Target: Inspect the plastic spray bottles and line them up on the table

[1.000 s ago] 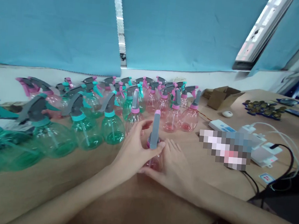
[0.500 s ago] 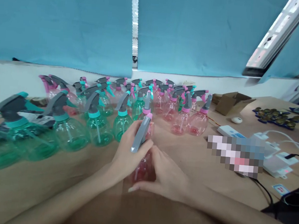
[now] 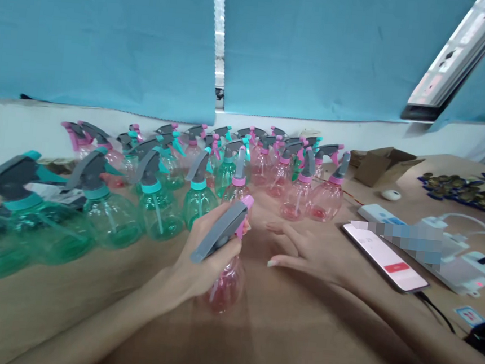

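Observation:
My left hand (image 3: 208, 252) is wrapped round the neck of a pink spray bottle (image 3: 225, 287), just under its grey and pink spray head (image 3: 223, 231). The bottle stands on the brown table (image 3: 161, 333). To its right, my right hand (image 3: 304, 250) is off the bottle, with its fingers apart and nothing in them. Behind the held bottle stands another pink bottle (image 3: 238, 188). Green bottles with turquoise collars, such as this one (image 3: 161, 214), line the left, and two pink bottles (image 3: 326, 199) stand beyond my right hand.
More spray bottles (image 3: 192, 154) crowd the back by the wall. On the right lie a phone (image 3: 382, 256), a power strip (image 3: 381, 216) with plugs and cables, a white round object (image 3: 391, 195), an open cardboard box (image 3: 386, 166) and a pile of brass-coloured parts (image 3: 458, 189).
My right hand has let go of the pink bottle and moved right, its fingers opening. My left hand still holds the bottle, whose spray head has turned and tilted a little.

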A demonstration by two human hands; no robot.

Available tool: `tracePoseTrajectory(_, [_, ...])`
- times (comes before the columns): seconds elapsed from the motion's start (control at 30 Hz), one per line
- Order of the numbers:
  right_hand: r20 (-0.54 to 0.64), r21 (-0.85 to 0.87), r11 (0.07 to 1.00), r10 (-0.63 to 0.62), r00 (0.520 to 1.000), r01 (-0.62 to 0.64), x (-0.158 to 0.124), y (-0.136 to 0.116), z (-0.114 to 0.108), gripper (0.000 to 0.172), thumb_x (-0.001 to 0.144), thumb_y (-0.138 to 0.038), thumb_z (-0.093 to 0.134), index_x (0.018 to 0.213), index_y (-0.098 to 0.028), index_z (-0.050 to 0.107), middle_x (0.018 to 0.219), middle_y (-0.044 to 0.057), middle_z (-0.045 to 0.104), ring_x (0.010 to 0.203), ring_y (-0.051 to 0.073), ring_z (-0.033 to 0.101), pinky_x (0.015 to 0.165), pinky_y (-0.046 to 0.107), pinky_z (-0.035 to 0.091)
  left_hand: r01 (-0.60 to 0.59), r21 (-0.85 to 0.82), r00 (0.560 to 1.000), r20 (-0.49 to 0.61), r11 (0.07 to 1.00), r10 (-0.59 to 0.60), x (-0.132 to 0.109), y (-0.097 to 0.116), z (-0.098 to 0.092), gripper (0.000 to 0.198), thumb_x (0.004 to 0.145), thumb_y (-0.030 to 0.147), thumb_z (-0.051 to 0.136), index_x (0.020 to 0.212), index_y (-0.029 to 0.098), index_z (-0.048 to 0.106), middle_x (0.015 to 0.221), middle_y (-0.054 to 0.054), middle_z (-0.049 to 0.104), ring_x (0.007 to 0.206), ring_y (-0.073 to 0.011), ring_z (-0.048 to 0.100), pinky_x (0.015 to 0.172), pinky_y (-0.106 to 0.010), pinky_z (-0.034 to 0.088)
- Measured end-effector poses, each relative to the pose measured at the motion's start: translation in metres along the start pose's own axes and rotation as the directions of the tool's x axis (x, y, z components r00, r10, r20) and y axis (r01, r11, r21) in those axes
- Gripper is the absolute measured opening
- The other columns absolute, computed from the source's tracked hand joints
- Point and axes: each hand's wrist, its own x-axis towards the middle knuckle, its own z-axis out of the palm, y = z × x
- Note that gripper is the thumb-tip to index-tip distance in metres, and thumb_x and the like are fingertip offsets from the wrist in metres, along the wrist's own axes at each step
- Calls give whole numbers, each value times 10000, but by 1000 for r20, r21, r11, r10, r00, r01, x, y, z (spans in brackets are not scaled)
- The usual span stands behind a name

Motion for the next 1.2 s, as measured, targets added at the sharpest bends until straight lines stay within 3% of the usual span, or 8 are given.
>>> tracePoseTrajectory(0.1, [4,-68,997,37,999,-36,2,15,3,545,841,-591,506,1247,-228,523,1199,96,632,1017,286,619,801,413,489,-19,-15,1000,24,1000,20,1,1,0,131,678,145,474,722,246,545,654,29,469,556,-135,395,527,-277,351])
tracePoseTrajectory(0.27, [7,-6,1000,-4,1000,4,13,35,24,549,858,-552,512,1287,-211,489,1246,116,598,1071,279,597,860,438,483,22,-53,998,63,998,-19,2,-3,1,171,667,119,486,767,247,538,616,57,420,506,-112,334,512,-261,318])
tracePoseTrajectory(0.4, [-17,64,992,-107,994,108,23,46,45,590,857,-553,512,1323,-194,460,1379,124,482,1258,269,455,1005,453,400,49,-78,998,53,996,-45,2,-4,2,141,696,126,504,775,242,490,632,57,398,533,-114,345,526,-260,329])
tracePoseTrajectory(0.53, [-25,66,990,-121,992,122,28,51,60,603,862,-575,486,1330,-196,469,1416,119,440,1331,263,354,1076,474,312,47,-73,997,60,996,-43,2,-3,3,119,734,147,489,801,245,494,700,35,453,574,-122,410,539,-262,358])
tracePoseTrajectory(0.73, [-25,61,993,-103,994,104,27,50,62,630,864,-594,464,1337,-177,474,1410,125,443,1343,257,331,1098,484,279,74,-46,993,95,996,-69,1,-2,4,75,764,212,488,824,256,493,633,45,417,503,-119,391,490,-271,327])
tracePoseTrajectory(0.97, [-22,67,992,-103,994,104,27,51,64,655,855,-598,477,1336,-154,476,1419,145,421,1340,262,333,1093,486,286,64,-25,994,88,998,-62,1,-3,3,238,769,210,480,976,293,563,658,34,438,517,-133,371,505,-282,332])
tracePoseTrajectory(1.2, [-38,105,989,-96,995,100,27,51,62,618,846,-565,523,1347,-207,465,1411,127,442,1334,267,347,1089,503,275,42,1,998,42,999,-42,2,-8,4,112,751,213,495,838,264,545,634,32,435,530,-135,399,493,-272,359])
